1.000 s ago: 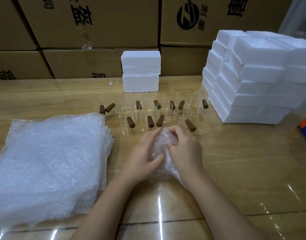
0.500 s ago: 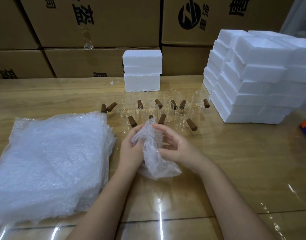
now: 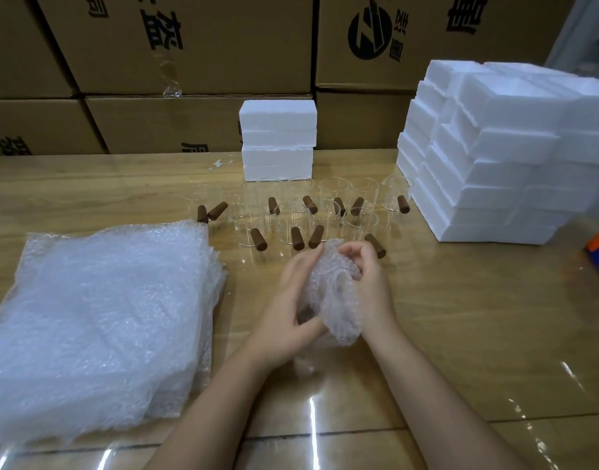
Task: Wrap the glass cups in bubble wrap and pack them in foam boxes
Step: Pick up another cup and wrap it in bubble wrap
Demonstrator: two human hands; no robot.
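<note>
Bubble wrap (image 3: 333, 300), crumpled and translucent, encloses one glass cup (image 3: 304, 314); only its brown handle shows, beside the left palm. The left hand (image 3: 284, 313) grips the bundle from below with curled fingers, just above the glossy table (image 3: 461, 317). The right hand (image 3: 367, 276) pinches the wrap on top. Bare cylindrical cups (image 3: 328, 212) stand just beyond. White foam boxes (image 3: 494, 157) are stacked to the right; their contents cannot be told.

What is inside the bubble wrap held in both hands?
A brown cup handle pokes from the bubble wrap by the left hand; the rest is covered.
</note>
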